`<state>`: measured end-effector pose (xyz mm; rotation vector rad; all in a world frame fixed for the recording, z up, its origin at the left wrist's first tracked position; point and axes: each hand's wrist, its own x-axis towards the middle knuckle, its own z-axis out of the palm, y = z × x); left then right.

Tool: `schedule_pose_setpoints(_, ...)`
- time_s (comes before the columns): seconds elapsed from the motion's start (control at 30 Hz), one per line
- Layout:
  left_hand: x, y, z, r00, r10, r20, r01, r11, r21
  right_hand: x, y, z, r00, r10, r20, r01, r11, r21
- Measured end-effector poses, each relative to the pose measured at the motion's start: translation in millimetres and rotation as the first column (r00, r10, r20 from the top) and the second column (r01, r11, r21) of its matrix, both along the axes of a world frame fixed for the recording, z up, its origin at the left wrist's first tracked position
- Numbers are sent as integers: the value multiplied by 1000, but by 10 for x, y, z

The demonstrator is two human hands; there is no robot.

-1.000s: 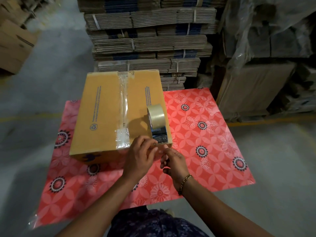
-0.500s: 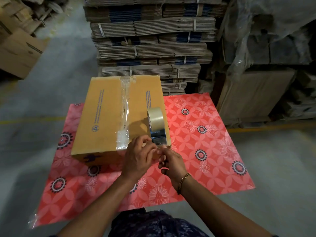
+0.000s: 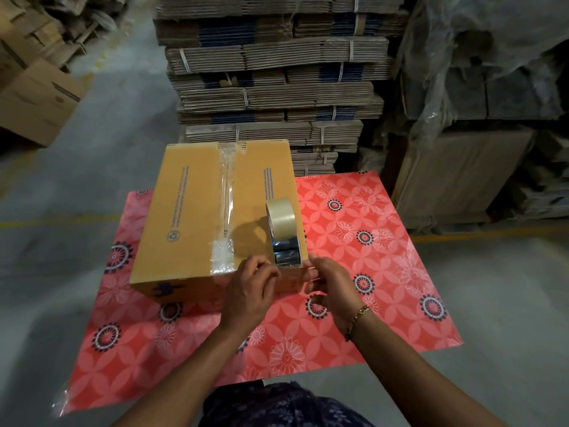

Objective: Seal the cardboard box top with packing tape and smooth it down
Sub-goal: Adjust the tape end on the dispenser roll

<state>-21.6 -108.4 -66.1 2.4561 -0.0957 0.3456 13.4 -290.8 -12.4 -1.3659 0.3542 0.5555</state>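
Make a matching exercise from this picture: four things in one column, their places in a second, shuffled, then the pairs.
Things:
1. tape roll
2. cardboard box
3. bracelet
4. strip of clear tape

Places:
A. on the right wrist
B. along the box's centre seam
C. standing on the box top near its right edge
D. resting on the red flowered mat

Pairs: 1-C, 2-D, 3-A, 4-B

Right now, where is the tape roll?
In the head view, the tape roll stands on edge on the cardboard box, near its right front corner, just beyond both hands.
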Motion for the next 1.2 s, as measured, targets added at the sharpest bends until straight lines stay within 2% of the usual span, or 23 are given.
schedule_pose_setpoints(0.1,18,-14,-7,1000,26,7,-26,999,-47,-11,-217,-104,988,-48,145,69,988,-139)
schedule_pose_setpoints(0.2,21,-26,-17,1000,26,9,-25,998,-53,-32,-279,-239,933,119,339,28,916,-399)
schedule_pose_setpoints(0.3,20,-25,-8,1000,26,10,-25,998,-59,-9,-226,-336,775,398,491,9,770,-638)
schedule_pose_setpoints(0.37,24,-27,9,1000,27,12,-27,998,-53,17,-177,-349,656,539,529,30,682,-731)
schedule_pose_setpoints(0.43,27,-24,24,1000,22,21,-21,998,-53,55,-133,-345,580,620,529,51,620,-783)
schedule_pose_setpoints(0.53,28,-24,44,999,17,32,-15,998,-64,112,-95,-335,545,649,531,67,598,-799)
schedule_pose_setpoints(0.73,45,87,19,994,113,-8,-113,978,-178,132,-124,-377,547,651,526,62,595,-801)
schedule_pose_setpoints(0.87,-7,156,5,996,54,-72,-64,985,-159,132,-136,-396,556,643,526,58,602,-797)
schedule_pose_setpoints(1.03,-10,-5,-8,992,50,-112,-79,959,-272,141,-142,-394,550,645,531,40,615,-788)
schedule_pose_setpoints(1.2,16,-88,28,991,53,-120,-88,947,-310,145,-148,-375,559,634,534,25,631,-775)
